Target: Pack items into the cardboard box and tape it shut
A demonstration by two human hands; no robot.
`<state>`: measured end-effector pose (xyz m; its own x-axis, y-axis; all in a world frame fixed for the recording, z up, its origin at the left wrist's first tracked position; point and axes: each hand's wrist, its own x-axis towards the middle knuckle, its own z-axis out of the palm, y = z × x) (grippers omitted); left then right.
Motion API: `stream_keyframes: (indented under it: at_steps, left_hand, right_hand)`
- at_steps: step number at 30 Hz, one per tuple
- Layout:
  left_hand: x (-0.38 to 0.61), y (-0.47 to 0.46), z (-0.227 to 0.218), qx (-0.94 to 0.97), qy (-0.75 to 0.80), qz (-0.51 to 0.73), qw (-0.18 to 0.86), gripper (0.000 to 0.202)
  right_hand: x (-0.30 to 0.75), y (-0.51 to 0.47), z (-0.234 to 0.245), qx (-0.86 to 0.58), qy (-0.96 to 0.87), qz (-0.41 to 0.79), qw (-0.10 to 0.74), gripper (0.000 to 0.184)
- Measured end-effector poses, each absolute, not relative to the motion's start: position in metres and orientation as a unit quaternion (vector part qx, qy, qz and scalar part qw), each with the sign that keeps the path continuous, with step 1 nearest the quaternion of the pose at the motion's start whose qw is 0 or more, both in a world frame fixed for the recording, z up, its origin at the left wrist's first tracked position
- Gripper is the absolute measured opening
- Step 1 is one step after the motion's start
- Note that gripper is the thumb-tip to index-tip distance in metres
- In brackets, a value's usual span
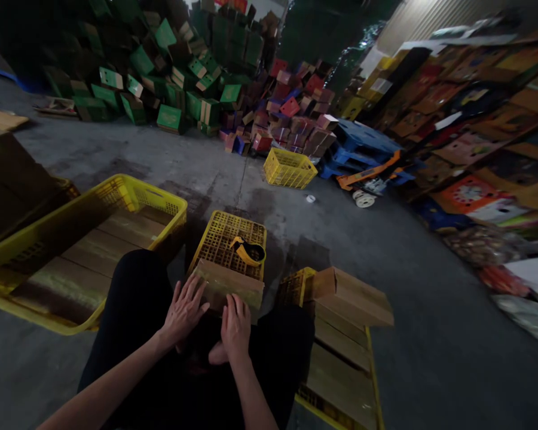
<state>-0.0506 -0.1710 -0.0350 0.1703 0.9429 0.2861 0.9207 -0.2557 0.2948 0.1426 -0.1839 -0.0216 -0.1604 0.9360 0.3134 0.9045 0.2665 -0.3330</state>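
Note:
A small brown cardboard box [233, 285] with shiny tape on it rests at the near edge of a yellow plastic crate [216, 230], whose grid surface faces up. My left hand [185, 309] lies on the box's left end, fingers stretched out and apart. On the near right part of the box, my right hand [235, 325] rests with its fingers extended flat. Just beyond the box, a yellow and black tape dispenser [250, 253] sits on the crate. Neither hand is wrapped around anything.
A large yellow crate [155, 200] at left holds several flat brown boxes. Another yellow crate [305, 279] at right carries stacked boxes, with one carton [352, 295] on top. Farther off are a yellow basket [289, 169], an orange pallet jack [370, 173], blue pallets [363, 138] and heaped cartons [192, 89].

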Motion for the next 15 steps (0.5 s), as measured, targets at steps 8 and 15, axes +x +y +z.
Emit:
stream_keyframes:
  at_steps: [8, 15]
  left_hand:
    - [-0.015, -0.152, -0.04, 0.822, 0.539, 0.185, 0.014, 0.055]
    - [-0.019, -0.158, -0.041, 0.825, 0.534, 0.183, 0.006, 0.058]
  right_hand:
    - [0.128, -0.173, -0.028, -0.611, -0.751, 0.028, 0.248, 0.04]
    - [0.169, -0.162, -0.03, -0.666, -0.702, 0.006, 0.251, 0.049]
